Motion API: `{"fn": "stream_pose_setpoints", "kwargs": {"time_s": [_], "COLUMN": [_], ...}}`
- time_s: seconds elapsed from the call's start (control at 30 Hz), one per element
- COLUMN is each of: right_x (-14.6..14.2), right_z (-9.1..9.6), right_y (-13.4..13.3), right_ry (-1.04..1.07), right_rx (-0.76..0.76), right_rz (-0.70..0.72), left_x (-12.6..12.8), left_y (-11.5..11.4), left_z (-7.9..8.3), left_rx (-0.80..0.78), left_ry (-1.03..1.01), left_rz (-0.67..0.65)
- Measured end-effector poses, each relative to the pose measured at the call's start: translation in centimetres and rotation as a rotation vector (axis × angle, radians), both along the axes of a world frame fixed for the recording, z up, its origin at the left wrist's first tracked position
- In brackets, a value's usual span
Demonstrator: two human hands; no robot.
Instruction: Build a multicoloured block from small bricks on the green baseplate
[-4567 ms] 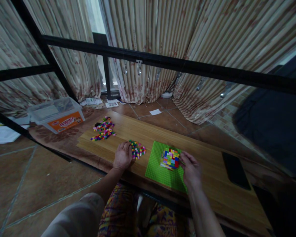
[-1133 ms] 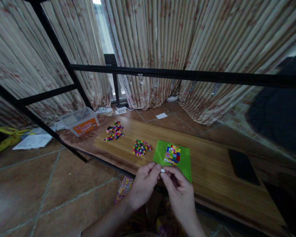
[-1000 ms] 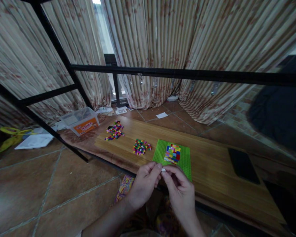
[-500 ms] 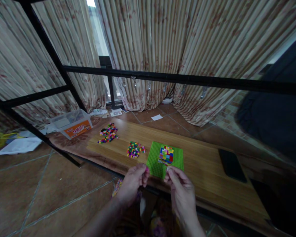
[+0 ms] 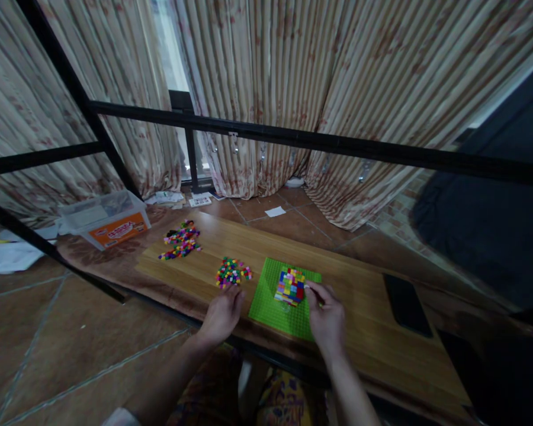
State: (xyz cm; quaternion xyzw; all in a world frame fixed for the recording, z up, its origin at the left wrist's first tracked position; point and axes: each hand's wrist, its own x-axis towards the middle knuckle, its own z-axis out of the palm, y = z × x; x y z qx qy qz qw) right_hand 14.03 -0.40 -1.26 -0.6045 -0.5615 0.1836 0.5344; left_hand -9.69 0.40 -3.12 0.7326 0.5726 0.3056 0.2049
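Observation:
A green baseplate lies on the wooden table, with a block of multicoloured small bricks built on it. My right hand reaches onto the plate. Its fingertips are pinched on a small white brick at the right edge of the block. My left hand rests at the table's near edge, just left of the plate, fingers curled under. It sits right below a small pile of loose coloured bricks. What its fingers hold, if anything, is hidden.
A larger pile of bricks lies at the table's far left. A clear plastic box with an orange label stands beyond it. A black phone lies to the right. A black metal bar crosses in front of the curtains.
My hands were together near my body, passing a small white brick. They have parted: the right went forward to the block, the left went down to the table by the small pile.

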Motion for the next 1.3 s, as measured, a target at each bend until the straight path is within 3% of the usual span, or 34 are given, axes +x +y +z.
{"fn": "stream_pose_setpoints", "kwargs": {"time_s": [0.13,0.27,0.47,0.7,1.3], "right_x": [0.0,0.0,-0.1,-0.5,-0.5], "right_z": [0.6,0.6,0.1,-0.3,-0.7], "right_y": [1.5,2.5,3.2,3.0,2.7], "right_ry": [-0.145,-0.317,-0.439,-0.411,-0.352], "right_rx": [-0.013,-0.036,0.017,0.073,0.032], "right_rz": [0.068,0.094,0.088,0.055,-0.004], "left_x": [0.2,0.1,0.0,0.1,0.0], "left_y": [1.5,2.4,2.4,2.3,2.2], "left_z": [-1.2,-2.6,-3.0,-3.0,-3.4], "left_rx": [0.075,0.141,0.164,0.146,0.144], "left_ry": [0.105,0.083,0.025,0.031,0.007], "left_rz": [-0.038,-0.058,-0.071,-0.05,-0.067]}}
